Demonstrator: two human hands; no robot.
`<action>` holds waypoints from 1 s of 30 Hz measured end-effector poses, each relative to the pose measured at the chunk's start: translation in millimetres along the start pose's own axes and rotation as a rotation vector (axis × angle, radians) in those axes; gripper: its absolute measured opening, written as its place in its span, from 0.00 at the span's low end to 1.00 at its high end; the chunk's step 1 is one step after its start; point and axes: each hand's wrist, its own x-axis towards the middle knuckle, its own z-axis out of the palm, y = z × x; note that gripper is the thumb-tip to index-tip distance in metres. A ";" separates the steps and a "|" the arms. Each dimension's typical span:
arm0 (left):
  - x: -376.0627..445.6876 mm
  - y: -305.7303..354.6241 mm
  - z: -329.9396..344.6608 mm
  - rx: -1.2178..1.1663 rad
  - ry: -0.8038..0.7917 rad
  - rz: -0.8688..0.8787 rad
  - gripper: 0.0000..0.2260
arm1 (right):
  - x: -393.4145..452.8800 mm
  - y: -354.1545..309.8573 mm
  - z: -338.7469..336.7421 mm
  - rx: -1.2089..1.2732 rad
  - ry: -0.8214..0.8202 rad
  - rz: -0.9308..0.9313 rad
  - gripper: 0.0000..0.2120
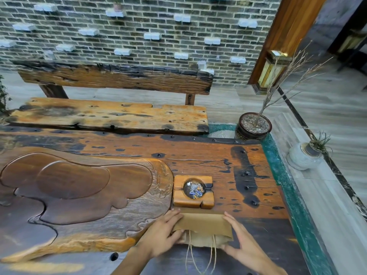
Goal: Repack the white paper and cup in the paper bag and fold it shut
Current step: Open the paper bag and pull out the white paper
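Observation:
A brown paper bag (203, 225) lies flat on the wooden table (198, 159), near its front edge. The bag's top is folded over, and its twine handles (200, 255) hang toward me. My left hand (160, 235) grips the bag's left edge, fingers on top and thumb at the side. My right hand (241, 241) presses against the bag's right edge with the fingers stretched out. The white paper and the cup are not in sight.
A square wooden ashtray (193, 191) with butts sits just behind the bag. A carved dark tea tray (79, 187) fills the table's left side. A bench (111, 116) stands beyond the table; a potted bare branch (253, 126) and a small vase (305, 155) stand at the right.

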 end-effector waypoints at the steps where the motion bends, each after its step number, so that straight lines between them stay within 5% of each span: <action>1: 0.8 3.6 -2.3 -0.035 0.007 -0.013 0.25 | -1.6 -2.7 1.9 -0.005 0.010 0.009 0.39; 7: 2.0 25.5 -13.6 -0.217 0.044 -0.093 0.17 | -4.9 -20.7 12.0 -0.124 0.185 0.105 0.18; 12: -7.8 36.3 -12.2 -0.394 0.131 -0.220 0.17 | -1.6 -33.8 9.0 -0.124 0.263 0.172 0.13; 19: -21.3 64.5 -1.3 -0.607 0.177 -0.401 0.51 | 1.6 -44.8 5.5 -0.127 0.245 0.212 0.13; 22: -22.0 72.1 2.2 -0.572 0.175 -0.444 0.46 | 2.3 -43.0 10.1 -0.188 0.235 0.268 0.21; 30: -36.8 67.6 10.3 -0.389 0.150 -0.497 0.31 | -12.1 -39.3 15.6 -0.103 0.195 0.291 0.22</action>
